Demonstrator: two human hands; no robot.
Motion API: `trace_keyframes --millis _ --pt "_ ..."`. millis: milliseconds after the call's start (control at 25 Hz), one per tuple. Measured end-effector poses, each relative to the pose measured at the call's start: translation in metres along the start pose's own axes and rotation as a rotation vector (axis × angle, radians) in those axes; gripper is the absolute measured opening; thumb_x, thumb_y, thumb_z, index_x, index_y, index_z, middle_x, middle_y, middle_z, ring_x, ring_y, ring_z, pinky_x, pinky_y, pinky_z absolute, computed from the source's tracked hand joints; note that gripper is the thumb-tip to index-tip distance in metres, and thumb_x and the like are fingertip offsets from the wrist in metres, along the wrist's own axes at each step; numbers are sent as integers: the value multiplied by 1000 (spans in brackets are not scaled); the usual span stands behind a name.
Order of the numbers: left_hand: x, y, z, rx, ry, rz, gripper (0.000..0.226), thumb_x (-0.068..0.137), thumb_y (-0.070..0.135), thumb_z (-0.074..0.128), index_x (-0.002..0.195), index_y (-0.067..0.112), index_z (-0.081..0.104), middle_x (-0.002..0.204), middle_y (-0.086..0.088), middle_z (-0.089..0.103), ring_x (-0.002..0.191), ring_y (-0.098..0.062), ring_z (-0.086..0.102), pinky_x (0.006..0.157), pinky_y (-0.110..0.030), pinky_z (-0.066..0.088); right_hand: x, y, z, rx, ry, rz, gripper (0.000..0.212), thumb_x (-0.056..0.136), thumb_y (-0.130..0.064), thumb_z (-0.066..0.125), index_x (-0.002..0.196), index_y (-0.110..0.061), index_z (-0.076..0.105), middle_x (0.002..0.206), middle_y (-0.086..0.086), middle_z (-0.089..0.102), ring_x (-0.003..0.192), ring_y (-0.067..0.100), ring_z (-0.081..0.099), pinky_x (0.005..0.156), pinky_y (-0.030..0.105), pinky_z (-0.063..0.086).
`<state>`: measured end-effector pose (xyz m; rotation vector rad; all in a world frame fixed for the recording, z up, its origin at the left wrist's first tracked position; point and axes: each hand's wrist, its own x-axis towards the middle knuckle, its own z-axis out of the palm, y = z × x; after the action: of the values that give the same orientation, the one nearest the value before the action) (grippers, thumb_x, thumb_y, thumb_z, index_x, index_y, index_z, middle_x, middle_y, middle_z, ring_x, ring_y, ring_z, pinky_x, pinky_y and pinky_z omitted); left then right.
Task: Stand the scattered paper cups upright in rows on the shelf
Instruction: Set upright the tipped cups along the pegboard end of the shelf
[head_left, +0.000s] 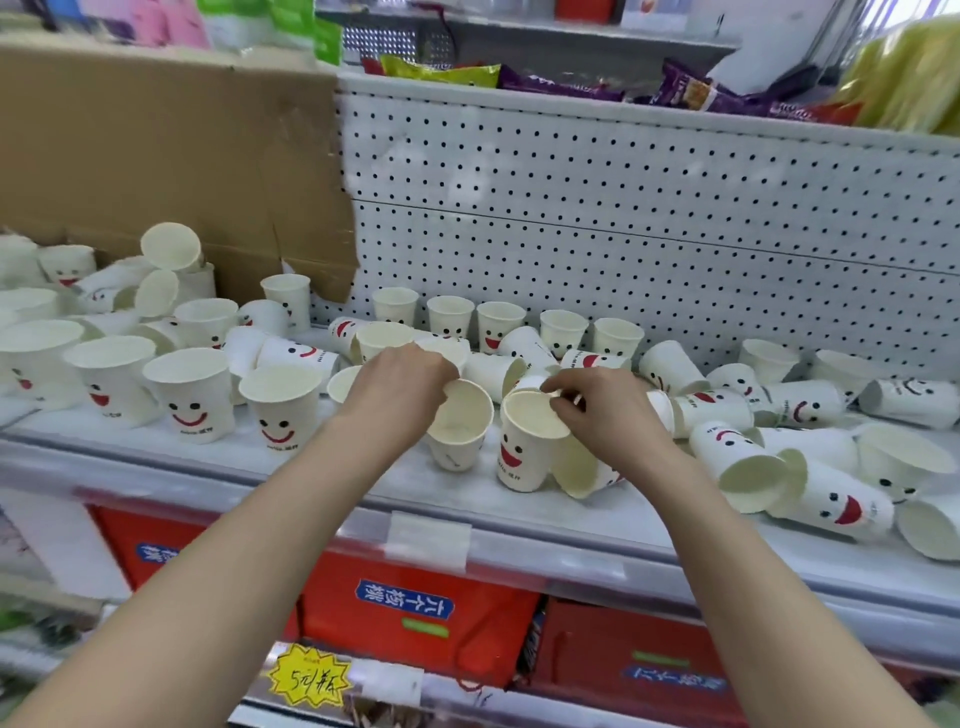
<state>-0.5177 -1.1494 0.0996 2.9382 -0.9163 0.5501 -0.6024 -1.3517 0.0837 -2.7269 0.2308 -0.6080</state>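
White paper cups with red smiley faces cover the white shelf (311, 483). My left hand (395, 389) pinches the rim of a tilted cup (460, 431) at the shelf's middle. My right hand (602, 410) pinches the rim of an upright smiley cup (524, 452) just to its right. A front row of upright cups (192, 395) stands at the left. Another upright row (501, 325) lines the pegboard at the back. Several cups (831, 499) lie on their sides at the right.
A torn cardboard sheet (171, 171) leans behind a jumbled pile of cups (166, 280) at the back left. White pegboard (649, 208) backs the shelf. Snack packets (561, 83) lie on the shelf above. Red boxes (415, 618) sit on the shelf below.
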Motion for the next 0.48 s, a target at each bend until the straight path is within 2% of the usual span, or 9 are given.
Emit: trace_keyframes --millis 80,200,280,360,400,480 --pt "3 -2 1 -63 -19 -24 26 93 20 50 114 21 66 106 -12 64 102 -33 55 68 -32 35 1 -2 0 14 14 -32 22 91 -20 57 107 -25 73 99 -6 72 84 9 59 78 27 46" --pt "11 -8 3 -141 18 21 30 96 33 48 116 17 63 113 -8 65 106 -30 56 80 -36 46 0 -6 -2 50 10 -112 25 93 -40 55 109 -29 71 108 -10 69 100 10 60 88 34 47" --pt "10 -12 6 -267 7 113 41 96 45 46 130 24 56 132 0 58 121 -23 51 96 -35 43 -3 -9 -2 63 -93 -121 46 85 -63 52 119 -34 65 121 -15 63 115 7 52 98 33 44" --pt "6 -17 10 -437 -105 217 56 91 55 48 142 32 43 149 10 40 136 -11 37 110 -31 32 -5 -11 1 -31 -173 -122 70 73 -77 52 129 -35 57 130 -15 57 124 8 44 102 30 39" --pt "3 -20 12 -482 -159 259 61 89 58 50 144 35 39 152 13 33 139 -8 31 113 -31 29 -6 -13 3 -88 -182 -121 75 70 -78 56 132 -35 55 132 -13 56 125 10 42 102 30 37" --pt "-1 -23 16 -482 -192 308 60 89 54 53 144 37 37 154 14 30 139 -7 31 113 -32 29 -6 -16 5 -129 -161 -110 72 73 -69 63 135 -34 52 133 -9 56 125 15 41 99 30 36"
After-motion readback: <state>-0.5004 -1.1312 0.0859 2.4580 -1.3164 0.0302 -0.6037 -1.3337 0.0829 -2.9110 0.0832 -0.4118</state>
